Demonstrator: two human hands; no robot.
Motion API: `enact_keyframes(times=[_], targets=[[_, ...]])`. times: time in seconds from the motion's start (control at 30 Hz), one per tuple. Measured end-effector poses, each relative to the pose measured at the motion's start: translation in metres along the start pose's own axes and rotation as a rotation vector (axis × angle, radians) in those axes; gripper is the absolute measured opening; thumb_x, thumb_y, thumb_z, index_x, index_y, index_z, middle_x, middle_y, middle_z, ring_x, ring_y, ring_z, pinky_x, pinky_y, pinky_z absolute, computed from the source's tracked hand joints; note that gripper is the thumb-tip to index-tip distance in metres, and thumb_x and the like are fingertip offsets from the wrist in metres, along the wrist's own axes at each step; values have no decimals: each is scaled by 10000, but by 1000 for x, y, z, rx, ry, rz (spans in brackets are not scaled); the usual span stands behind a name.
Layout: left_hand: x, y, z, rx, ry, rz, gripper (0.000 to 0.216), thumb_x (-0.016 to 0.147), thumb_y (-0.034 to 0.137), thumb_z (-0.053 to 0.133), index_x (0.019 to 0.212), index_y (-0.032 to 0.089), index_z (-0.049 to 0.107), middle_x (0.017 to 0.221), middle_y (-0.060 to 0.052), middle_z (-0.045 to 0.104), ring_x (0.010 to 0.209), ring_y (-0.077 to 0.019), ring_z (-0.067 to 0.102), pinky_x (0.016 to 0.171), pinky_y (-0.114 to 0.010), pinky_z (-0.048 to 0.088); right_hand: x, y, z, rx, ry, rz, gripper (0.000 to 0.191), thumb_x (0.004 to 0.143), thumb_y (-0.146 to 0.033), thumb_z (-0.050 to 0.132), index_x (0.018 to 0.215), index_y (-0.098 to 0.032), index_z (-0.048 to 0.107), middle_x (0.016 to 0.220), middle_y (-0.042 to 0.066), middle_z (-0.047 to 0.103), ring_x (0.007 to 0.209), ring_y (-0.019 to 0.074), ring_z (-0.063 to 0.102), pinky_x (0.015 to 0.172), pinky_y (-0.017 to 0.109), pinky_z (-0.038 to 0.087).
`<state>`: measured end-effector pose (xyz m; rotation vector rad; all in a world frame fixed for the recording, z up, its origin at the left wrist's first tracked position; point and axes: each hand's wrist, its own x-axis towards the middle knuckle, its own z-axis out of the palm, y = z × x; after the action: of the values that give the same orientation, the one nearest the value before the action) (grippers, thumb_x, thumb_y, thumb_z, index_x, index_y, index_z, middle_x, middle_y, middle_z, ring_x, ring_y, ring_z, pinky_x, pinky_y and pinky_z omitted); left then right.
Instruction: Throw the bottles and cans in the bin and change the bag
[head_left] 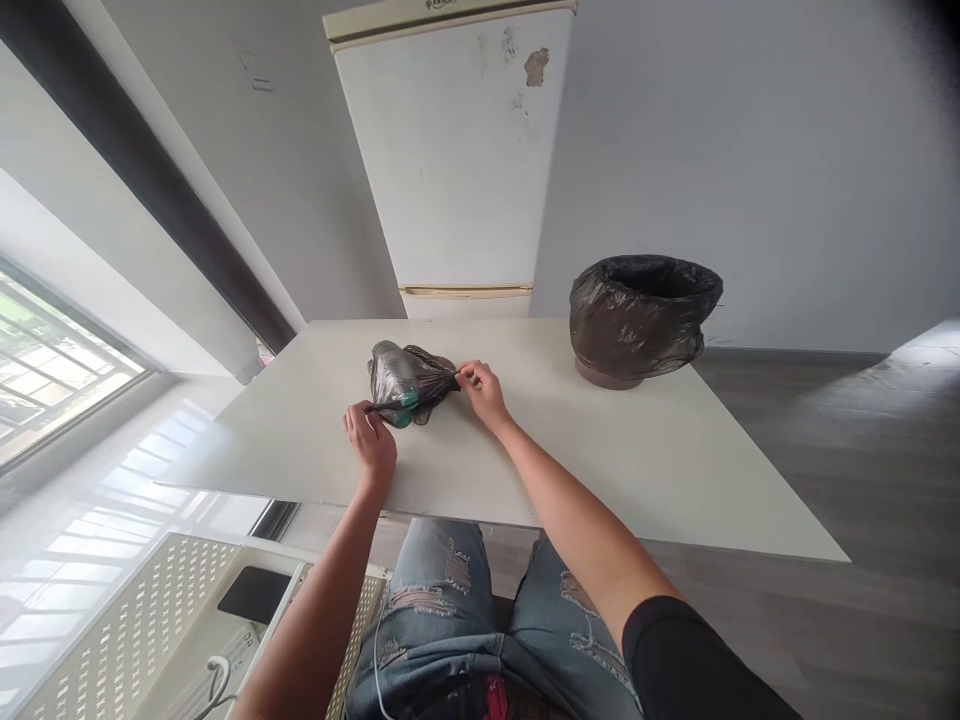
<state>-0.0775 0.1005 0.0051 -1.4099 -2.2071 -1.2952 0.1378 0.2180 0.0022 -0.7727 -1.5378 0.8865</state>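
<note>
A small dark plastic bag (409, 380) with something green inside lies on the white table (645, 450). My left hand (369, 440) pinches one twisted strand of the bag's mouth at its near left. My right hand (484, 392) pinches the other strand at the bag's right side. The strands are pulled taut between both closed hands.
A round bin lined with a black bag (637, 315) stands at the table's far right. A white fridge (454, 160) stands behind the table against the wall. A window (45, 370) is at left, and a white perforated shelf (150, 630) sits low beside my knees.
</note>
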Motion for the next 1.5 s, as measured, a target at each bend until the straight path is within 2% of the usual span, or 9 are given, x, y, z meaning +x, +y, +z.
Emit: enact_keyframes(times=[0.23, 0.37, 0.57, 0.7, 0.87, 1.07, 1.2, 1.3, 1.5], targets=[[-6, 10, -3, -63, -290, 391, 325, 1019, 299, 505, 1286, 225, 676, 1299, -130, 673, 1254, -294, 600, 1148, -434, 405, -5, -3, 10, 121, -135, 118, 522, 931, -771, 602, 860, -264, 496, 704, -29, 418, 670, 178, 449, 662, 320, 432], [-3, 8, 6, -15, -348, 335, 299, 1074, 324, 445, 1094, 238, 731, 1081, -122, 718, 1100, -285, 644, 1100, -438, 412, -4, 0, 11, 79, -92, 107, 485, 956, -739, 570, 889, -265, 491, 734, -13, 462, 704, 194, 492, 694, 330, 472], [-1, 2, 9, -25, -196, 195, 334, 1099, 274, 323, 1049, 213, 647, 1052, -133, 687, 1032, -272, 618, 1009, -411, 456, -2, 7, 4, -57, 227, 77, 336, 1034, -579, 469, 941, -258, 498, 889, 46, 582, 818, 228, 554, 831, 379, 521], [-1, 2, 8, -52, -227, 261, 232, 1077, 314, 438, 1119, 209, 641, 1113, -130, 700, 1084, -277, 613, 1031, -409, 448, -3, 3, 8, 118, 98, 100, 302, 987, -523, 550, 1124, -257, 515, 1197, 88, 639, 943, 225, 631, 911, 387, 556], [0, -2, 15, -36, -303, 369, 108, 978, 253, 601, 1033, 226, 690, 1036, -108, 726, 1044, -299, 623, 993, -427, 423, -6, -6, 15, 226, -113, -46, 641, 900, -355, 649, 1487, -289, 400, 1612, 126, 436, 1258, 247, 620, 1065, 419, 549], [2, -13, 21, -199, -176, 331, 180, 971, 188, 465, 1027, 220, 633, 976, -102, 687, 950, -278, 612, 892, -402, 456, -11, -2, 11, -343, 245, -167, 87, 959, -301, 643, 996, -222, 635, 1268, 149, 579, 1166, 277, 593, 1016, 446, 544], [0, -16, 23, -250, -185, 339, 181, 965, 188, 465, 1046, 218, 624, 984, -104, 685, 971, -277, 619, 928, -409, 462, -15, -4, 16, -250, -144, -266, 379, 1065, -425, 571, 748, -227, 641, 865, 62, 663, 911, 221, 670, 906, 360, 584], [-1, -17, 22, -296, -166, 313, 174, 971, 202, 472, 1055, 216, 623, 997, -109, 684, 977, -273, 621, 946, -407, 468, -16, -4, 24, -166, -274, -318, 234, 1063, -338, 551, 1128, -221, 743, 1272, 118, 729, 1257, 264, 666, 1125, 430, 533], [-3, -17, 16, -337, 16, 169, 157, 962, 181, 465, 1044, 212, 596, 975, -95, 670, 933, -248, 600, 909, -381, 467, -13, 6, 22, -311, -174, -231, 756, 855, -76, 570, 1596, -185, 473, 1794, 131, 194, 1651, 324, 256, 1312, 566, 345]])
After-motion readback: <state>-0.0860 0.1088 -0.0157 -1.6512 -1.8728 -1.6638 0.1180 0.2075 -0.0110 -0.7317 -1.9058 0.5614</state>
